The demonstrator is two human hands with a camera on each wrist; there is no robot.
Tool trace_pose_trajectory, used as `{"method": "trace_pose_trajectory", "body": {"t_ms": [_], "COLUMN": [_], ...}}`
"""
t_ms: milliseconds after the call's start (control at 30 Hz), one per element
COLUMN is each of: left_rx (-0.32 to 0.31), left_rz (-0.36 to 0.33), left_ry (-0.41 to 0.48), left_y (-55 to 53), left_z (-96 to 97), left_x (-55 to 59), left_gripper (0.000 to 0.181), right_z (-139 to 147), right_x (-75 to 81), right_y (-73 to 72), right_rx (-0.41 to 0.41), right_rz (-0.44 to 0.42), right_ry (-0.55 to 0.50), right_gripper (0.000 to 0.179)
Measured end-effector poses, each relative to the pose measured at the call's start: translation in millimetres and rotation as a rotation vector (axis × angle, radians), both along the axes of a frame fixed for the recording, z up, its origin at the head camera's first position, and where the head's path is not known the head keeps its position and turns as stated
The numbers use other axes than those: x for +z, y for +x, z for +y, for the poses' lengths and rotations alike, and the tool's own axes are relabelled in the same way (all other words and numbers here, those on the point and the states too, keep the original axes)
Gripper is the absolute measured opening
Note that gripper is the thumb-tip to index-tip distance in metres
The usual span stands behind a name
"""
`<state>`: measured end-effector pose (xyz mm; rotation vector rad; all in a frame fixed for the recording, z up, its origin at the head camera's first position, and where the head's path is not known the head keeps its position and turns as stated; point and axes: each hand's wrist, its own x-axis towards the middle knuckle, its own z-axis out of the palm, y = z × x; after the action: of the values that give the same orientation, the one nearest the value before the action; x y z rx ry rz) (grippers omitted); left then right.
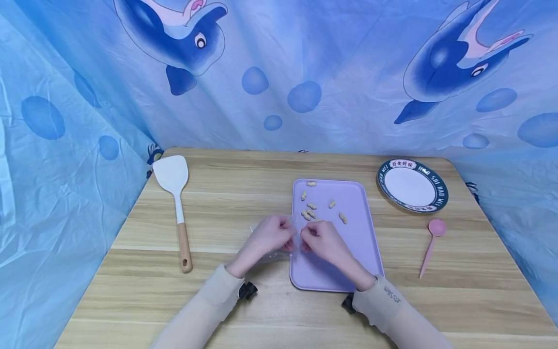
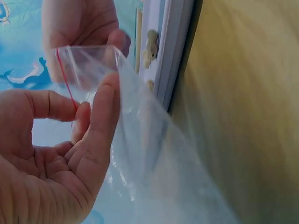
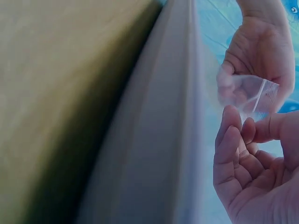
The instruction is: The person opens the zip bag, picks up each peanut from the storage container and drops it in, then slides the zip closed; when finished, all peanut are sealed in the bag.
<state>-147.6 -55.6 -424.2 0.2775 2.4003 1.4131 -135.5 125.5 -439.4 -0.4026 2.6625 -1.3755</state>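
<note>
A clear plastic zip bag (image 2: 145,149) with a red line along its mouth hangs between the two hands. In the left wrist view the left hand (image 2: 70,144) pinches it near that line, thumb against fingertips. The right hand (image 3: 257,163) pinches the opposite side of the bag's mouth in the right wrist view. Seen from the head, the left hand is at the left rim of a lilac tray (image 1: 353,269) and the right hand (image 1: 326,242) is over it. Several unshelled peanuts (image 1: 343,218) lie on the tray's far half.
A white spatula (image 1: 171,172) with a wooden handle lies at the left of the wooden table (image 1: 235,184). At the back right sits a white plate (image 1: 410,186) with a dark green patterned rim, and a pink spoon (image 1: 437,228) lies in front of it. A blue dolphin-print curtain surrounds the table.
</note>
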Motion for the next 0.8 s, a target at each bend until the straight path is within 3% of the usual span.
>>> {"method": "trace_pose_trajectory", "body": {"t_ms": [233, 600, 800], "left_rx": [-0.022, -0.009, -0.009], "left_rz": [0.038, 0.052, 0.035], "left_ry": [-0.161, -0.264, -0.319], "left_y": [-3.1, -6.3, -7.7], "left_z": [-8.2, -16.5, -18.2], "left_x": [5.3, 9.7, 12.6], "left_gripper": [0.03, 0.029, 0.03], "right_z": [2, 7, 10], "right_x": [2.6, 5.5, 9.3], "right_y": [-0.3, -0.9, -0.7], "right_rx": [-0.041, -0.053, -0.058], "right_rz": [-0.01, -0.055, -0.039], "right_ry": [0.063, 0.08, 0.084], "right_gripper": [0.029, 0.03, 0.032]}}
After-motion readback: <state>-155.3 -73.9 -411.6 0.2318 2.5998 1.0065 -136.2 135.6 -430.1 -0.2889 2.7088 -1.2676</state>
